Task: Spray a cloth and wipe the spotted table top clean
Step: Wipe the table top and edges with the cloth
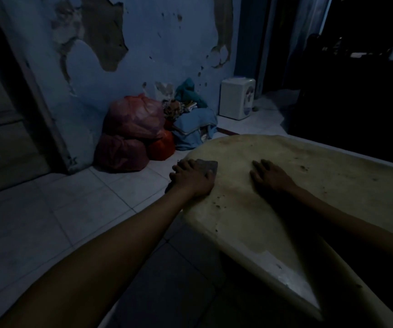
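The room is dim. A pale yellowish table top with dark spots fills the right half of the view. My left hand presses a dark cloth flat at the table's left edge; a corner of the cloth sticks out past my fingers. To its right, my right hand lies flat on the table with fingers spread and nothing in it. Dark spots sit right of that hand, and more spots lie below my left wrist. No spray bottle is in view.
Red plastic bags and a heap of clothes lie on the white tiled floor against the peeling blue wall. A white water dispenser stands further right. A wooden door is at the left.
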